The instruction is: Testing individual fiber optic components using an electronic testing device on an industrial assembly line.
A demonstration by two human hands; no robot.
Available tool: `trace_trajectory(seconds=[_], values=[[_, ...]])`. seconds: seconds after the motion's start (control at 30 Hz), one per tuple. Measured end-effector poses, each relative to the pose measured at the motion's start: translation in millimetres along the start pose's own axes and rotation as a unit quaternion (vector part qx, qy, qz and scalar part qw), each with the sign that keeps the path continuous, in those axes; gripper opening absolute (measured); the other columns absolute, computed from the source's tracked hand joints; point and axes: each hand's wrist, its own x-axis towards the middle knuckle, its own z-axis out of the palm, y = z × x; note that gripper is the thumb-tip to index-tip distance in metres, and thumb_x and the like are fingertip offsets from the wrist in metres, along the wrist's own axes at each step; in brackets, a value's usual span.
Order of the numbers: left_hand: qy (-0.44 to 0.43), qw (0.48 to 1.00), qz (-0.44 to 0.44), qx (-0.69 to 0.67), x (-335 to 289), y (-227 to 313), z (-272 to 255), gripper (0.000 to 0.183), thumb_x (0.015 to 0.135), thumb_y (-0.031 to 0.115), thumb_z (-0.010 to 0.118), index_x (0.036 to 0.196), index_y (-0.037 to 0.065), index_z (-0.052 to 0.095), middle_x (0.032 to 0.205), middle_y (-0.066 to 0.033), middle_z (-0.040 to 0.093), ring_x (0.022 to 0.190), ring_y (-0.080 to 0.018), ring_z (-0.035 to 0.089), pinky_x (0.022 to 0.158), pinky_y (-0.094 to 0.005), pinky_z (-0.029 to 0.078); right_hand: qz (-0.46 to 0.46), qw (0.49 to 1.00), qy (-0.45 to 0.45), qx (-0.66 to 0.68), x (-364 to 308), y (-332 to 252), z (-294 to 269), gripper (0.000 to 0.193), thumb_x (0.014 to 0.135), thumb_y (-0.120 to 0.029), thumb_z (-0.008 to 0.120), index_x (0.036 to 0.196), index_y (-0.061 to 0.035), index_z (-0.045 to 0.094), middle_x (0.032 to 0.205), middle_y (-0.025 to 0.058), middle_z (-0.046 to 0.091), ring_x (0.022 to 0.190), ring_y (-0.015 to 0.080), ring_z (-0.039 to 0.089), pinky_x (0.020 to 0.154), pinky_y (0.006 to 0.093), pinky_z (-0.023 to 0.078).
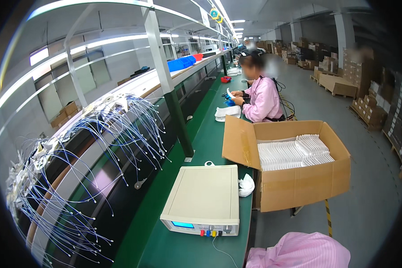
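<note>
Neither of my hands shows; a pink striped cloth, seemingly my sleeve (299, 252), bulges up at the lower right edge. Closest to it on the bench is a cream-coloured bench instrument (204, 196) with a small lit screen and several coloured terminals. A thin white lead (225, 252) trails from its front. Against its right side lies a crumpled white bundle (246, 185), its kind unclear. Beyond the sleeve, an open cardboard box (303, 190) holds rows of curved white parts (295, 152).
Bundles of blue and white wires (134, 116) hang over the rail at left. A post (158, 53) rises from the green bench (205, 149). Farther along, a co-worker in pink (265, 98) handles a white part beside a white stack (228, 113). Stacked cartons (359, 67) line the right.
</note>
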Motion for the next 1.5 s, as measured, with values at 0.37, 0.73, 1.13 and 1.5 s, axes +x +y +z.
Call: trace_trajectory(seconds=[0.37, 0.73, 1.13, 1.5], values=[[0.052, 0.945, 0.247, 0.208, -37, -81, 32, 0.018, 0.088, 0.005, 0.054, 0.103, -0.005, 0.053, 0.083, -0.0125, 0.055, 0.075, -0.0214, 0.053, 0.068, -0.0282, 0.046, -0.012, 0.997, 0.069, 0.034, 6, 4, -6, 0.012, 0.087, -0.016, 0.06, 0.085, -0.0045, 0.059, 0.065, 0.0055, 0.061, 0.057, 0.0131, 0.058, 0.053, 0.0281, 0.045], [0.05, 0.541, 0.535, 0.647, -118, -144, 79, 0.015, 0.093, 0.015, 0.047, 0.089, 0.003, 0.055, 0.072, -0.0037, 0.056, 0.056, -0.0163, 0.048, 0.051, -0.0274, 0.038, 0.098, 0.982, 0.146, 0.061, -22, -1, -45, 0.014, 0.088, -0.015, 0.058, 0.092, -0.0022, 0.056, 0.069, 0.0056, 0.063, 0.06, 0.0138, 0.061, 0.056, 0.028, 0.047], [0.016, 0.286, 0.454, 0.844, -115, -140, 110, 0.016, 0.092, 0.013, 0.049, 0.095, 0.0, 0.056, 0.075, -0.0093, 0.058, 0.062, -0.0237, 0.051, 0.056, -0.0333, 0.04, 0.104, 0.952, 0.287, 0.039, 14, 16, -53, 0.014, 0.089, -0.015, 0.059, 0.094, -0.0019, 0.055, 0.068, 0.0043, 0.063, 0.06, 0.0121, 0.061, 0.057, 0.0257, 0.048], [-0.087, 0.264, 0.285, 0.917, -87, -119, 163, 0.018, 0.091, 0.012, 0.05, 0.1, -0.003, 0.055, 0.078, -0.0147, 0.057, 0.067, -0.029, 0.052, 0.061, -0.0381, 0.04, 0.151, 0.919, 0.333, 0.146, 18, 36, -63, 0.014, 0.092, -0.016, 0.057, 0.093, -0.0017, 0.055, 0.069, 0.0048, 0.064, 0.061, 0.0109, 0.062, 0.057, 0.0246, 0.049]])
